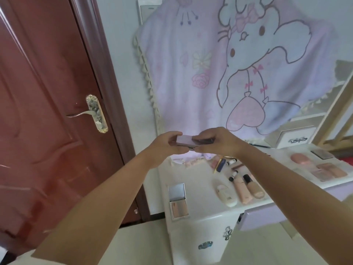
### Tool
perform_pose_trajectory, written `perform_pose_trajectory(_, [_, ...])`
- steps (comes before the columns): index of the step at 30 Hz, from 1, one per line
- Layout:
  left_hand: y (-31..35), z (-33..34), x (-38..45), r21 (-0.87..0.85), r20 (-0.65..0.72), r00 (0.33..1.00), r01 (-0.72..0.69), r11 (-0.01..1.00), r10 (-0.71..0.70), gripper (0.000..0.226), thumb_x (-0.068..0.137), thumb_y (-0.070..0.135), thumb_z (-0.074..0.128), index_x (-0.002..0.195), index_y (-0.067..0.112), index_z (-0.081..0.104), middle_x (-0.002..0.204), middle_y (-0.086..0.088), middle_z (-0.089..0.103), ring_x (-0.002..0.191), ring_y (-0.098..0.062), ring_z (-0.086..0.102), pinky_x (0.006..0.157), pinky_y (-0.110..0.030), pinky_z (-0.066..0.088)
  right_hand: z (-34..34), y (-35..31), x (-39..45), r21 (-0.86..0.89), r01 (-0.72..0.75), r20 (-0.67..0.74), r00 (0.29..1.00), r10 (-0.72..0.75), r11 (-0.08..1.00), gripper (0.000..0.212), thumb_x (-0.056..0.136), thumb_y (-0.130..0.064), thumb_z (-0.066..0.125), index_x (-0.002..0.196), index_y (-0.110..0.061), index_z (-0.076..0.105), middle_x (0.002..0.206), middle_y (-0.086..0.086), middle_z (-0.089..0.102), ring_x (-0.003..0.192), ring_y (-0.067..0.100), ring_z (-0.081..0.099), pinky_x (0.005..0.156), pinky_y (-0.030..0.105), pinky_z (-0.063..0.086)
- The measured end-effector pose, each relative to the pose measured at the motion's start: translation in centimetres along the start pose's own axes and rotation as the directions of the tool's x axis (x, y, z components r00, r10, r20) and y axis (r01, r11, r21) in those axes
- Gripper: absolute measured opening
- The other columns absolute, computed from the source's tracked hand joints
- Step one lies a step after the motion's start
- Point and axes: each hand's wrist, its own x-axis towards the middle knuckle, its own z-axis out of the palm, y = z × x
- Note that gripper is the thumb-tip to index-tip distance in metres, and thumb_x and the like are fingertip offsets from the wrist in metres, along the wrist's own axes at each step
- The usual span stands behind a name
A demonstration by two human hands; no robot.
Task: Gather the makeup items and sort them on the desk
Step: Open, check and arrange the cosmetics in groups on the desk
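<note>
We hold a small lilac compact (185,141) between both hands, up in the air above the back left of the worktop (200,213): the left hand (165,145) pinches its left end, the right hand (216,142) pinches the right end, each grip clamped on the case. It looks as if we are closing or checking it (hard to say which). To do this well, we should keep it level, press the lid flat, then lay it with its kind, perhaps near the open mirrored palette (178,201). The foundation bottles (246,188) already lie side by side. We can read no brand or writing anywhere.
</note>
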Motion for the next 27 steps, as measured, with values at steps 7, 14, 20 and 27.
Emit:
perform_pose_trajectory(7, [0.6, 1.6, 0.8, -0.043, 0.004, 0.999, 0.033, 0.999, -0.033, 0.041, 0.076, -0.012, 0.062, 0.095, 0.023, 0.052, 0.090, 0.008, 0.060, 0.076, -0.001, 0.059, 0.063, -0.007, 0.047, -1.8, 0.8, 0.5, -0.045, -0.003, 0.040, 0.999, 0.005, 0.999, 0.018, 0.077, -0.014, 0.071, 0.093, -0.022, 0.069, 0.053, -0.020, 0.055, 0.053, -0.008, 0.049, 0.056, 0.004, 0.035])
perform_pose_trajectory(14, [1.3, 2.5, 1.3, -0.026, 0.012, 0.999, 0.051, 0.998, -0.050, 0.047, 0.074, -0.013, 0.064, 0.104, 0.020, 0.049, 0.094, 0.008, 0.059, 0.081, -0.004, 0.059, 0.066, -0.009, 0.049, -3.2, 2.1, 1.2, -0.061, 0.011, 0.055, 0.998, -0.008, 0.998, 0.029, 0.076, -0.015, 0.071, 0.104, -0.012, 0.069, 0.070, -0.020, 0.063, 0.063, -0.009, 0.054, 0.061, 0.003, 0.040])
perform_pose_trajectory(20, [1.1, 3.1, 1.4, -0.039, 0.005, 0.998, 0.063, 0.997, -0.063, 0.061, 0.075, -0.015, 0.061, 0.124, 0.014, 0.040, 0.107, 0.006, 0.054, 0.091, -0.012, 0.058, 0.093, -0.030, 0.043, -4.0, 2.5, 1.5, -0.097, 0.041, 0.044, 0.998, -0.037, 0.994, 0.036, 0.075, -0.013, 0.071, 0.111, -0.010, 0.065, 0.103, 0.006, 0.068, 0.094, 0.015, 0.063, 0.087, 0.019, 0.046])
perform_pose_trajectory(27, [0.6, 3.3, 1.4, -0.120, 0.161, 0.970, 0.203, 0.972, -0.183, 0.059, 0.080, -0.013, 0.055, 0.132, 0.011, 0.039, 0.121, -0.003, 0.050, 0.097, -0.013, 0.060, 0.080, -0.020, 0.054, -4.3, 3.4, 2.1, -0.089, -0.043, 0.173, 0.983, 0.058, 0.995, 0.029, 0.080, -0.023, 0.066, 0.108, -0.017, 0.067, 0.100, -0.007, 0.066, 0.087, 0.001, 0.059, 0.072, 0.007, 0.045])
